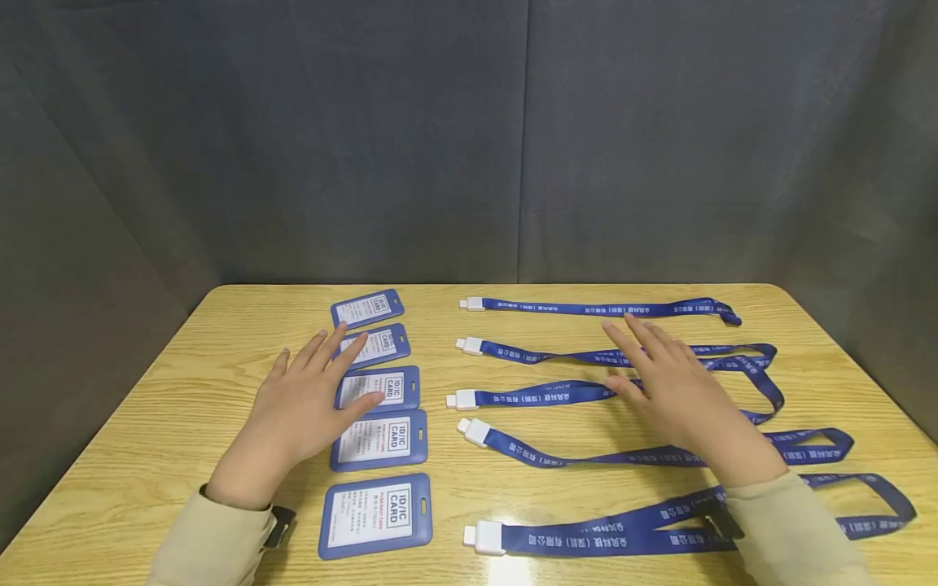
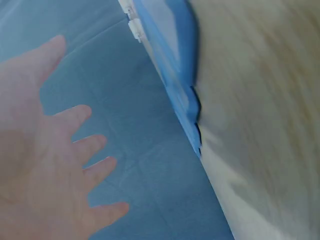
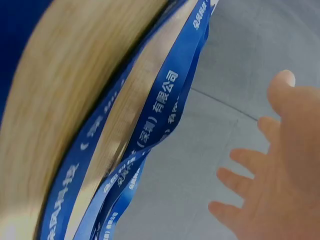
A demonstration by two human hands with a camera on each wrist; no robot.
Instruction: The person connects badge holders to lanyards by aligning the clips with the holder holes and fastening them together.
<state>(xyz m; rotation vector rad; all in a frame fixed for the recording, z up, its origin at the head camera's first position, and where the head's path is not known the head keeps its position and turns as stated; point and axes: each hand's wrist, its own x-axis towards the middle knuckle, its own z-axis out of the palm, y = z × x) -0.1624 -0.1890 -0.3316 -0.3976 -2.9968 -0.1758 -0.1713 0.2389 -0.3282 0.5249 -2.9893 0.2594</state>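
My left hand (image 1: 304, 403) hovers with spread fingers above a column of blue badge holders, partly covering the middle ones. The nearest badge holder (image 1: 376, 517) lies flat, its white insert marked ID/IC CARD. In the left wrist view the left palm (image 2: 40, 165) faces the camera with nothing in it. On the other side my right hand (image 1: 674, 399) is held over the blue lanyards, fingers apart and holding nothing. The nearest lanyard (image 1: 586, 537) has a white plastic clip (image 1: 488, 537) at its left end. Blue lanyard straps (image 3: 157, 105) with white print show beside the right hand in the right wrist view.
Several badge holders, including the farthest one (image 1: 368, 308), line up left of centre on the wooden table (image 1: 183, 391). Several lanyards, up to the far one (image 1: 586, 308), lie in rows to the right. A grey curtain (image 1: 366, 146) hangs behind the table.
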